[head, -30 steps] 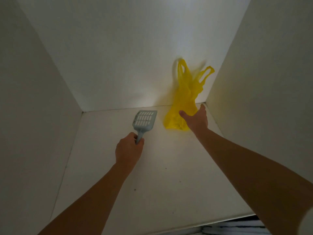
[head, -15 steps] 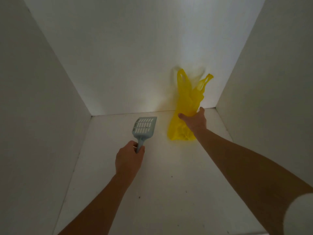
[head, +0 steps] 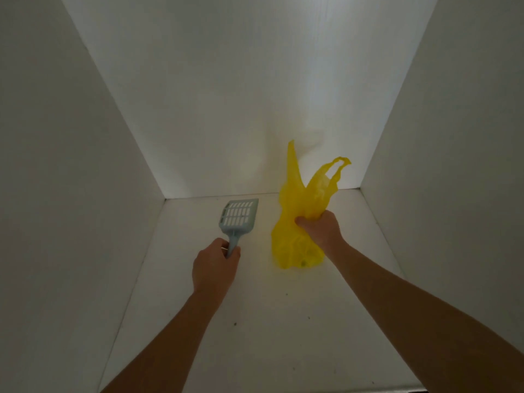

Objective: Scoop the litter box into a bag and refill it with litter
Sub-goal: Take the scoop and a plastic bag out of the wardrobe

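head | 1 view | faces forward-down | near both hands | inside white box (head: 255,321)

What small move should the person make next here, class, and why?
Probably loosen the right hand and open the yellow plastic bag: that hand's grip bunches it shut at the middle, while the left hand holds the pale blue slotted plastic scoop beside it.

Pale blue-grey slotted litter scoop (head: 239,218) was gripped by its handle in the left hand (head: 215,268), head pointing away, just left of the bag. Yellow plastic bag (head: 292,211) stood upright, squeezed at its gathered middle by the right hand (head: 320,229). Two handle loops stuck up, lumpy bottom low at the white floor (head: 283,336).
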`<state>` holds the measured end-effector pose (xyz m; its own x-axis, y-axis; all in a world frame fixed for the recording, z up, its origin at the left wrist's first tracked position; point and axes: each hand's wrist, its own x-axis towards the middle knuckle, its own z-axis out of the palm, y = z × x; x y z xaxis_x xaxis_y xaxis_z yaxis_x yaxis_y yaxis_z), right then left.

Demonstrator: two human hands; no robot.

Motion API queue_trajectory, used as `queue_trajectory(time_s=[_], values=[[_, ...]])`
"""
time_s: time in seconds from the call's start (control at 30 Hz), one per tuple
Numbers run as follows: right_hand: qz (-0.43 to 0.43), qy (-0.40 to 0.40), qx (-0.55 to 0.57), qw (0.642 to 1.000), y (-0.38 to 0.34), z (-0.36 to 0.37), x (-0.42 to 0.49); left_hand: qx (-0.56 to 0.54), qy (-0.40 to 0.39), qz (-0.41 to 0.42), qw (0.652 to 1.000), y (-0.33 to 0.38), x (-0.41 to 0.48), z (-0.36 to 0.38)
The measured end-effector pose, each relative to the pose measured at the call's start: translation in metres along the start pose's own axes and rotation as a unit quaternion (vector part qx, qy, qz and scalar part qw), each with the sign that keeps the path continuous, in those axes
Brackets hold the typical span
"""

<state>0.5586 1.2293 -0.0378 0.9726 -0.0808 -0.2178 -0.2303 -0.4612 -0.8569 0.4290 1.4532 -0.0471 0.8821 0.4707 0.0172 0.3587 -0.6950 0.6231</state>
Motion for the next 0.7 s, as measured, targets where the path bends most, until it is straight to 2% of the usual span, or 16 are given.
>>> queue_trajectory(time_s=[0.13, 0.37, 0.7], values=[[-0.038, 0.024, -0.021, 0.999, 0.000, -0.010, -0.027, -0.004, 0.027, 0.005, 1.000, 0.003, -0.017, -0.012], [-0.089, 0.012, -0.056, 0.994, 0.015, -0.016, -0.065, 0.043, 0.042, -0.018, 0.998, 0.005, -0.059, -0.028], [-0.114, 0.007, -0.085, 0.990, 0.022, -0.027, -0.106, 0.081, 0.012, -0.015, 0.997, 0.011, -0.094, -0.036]])
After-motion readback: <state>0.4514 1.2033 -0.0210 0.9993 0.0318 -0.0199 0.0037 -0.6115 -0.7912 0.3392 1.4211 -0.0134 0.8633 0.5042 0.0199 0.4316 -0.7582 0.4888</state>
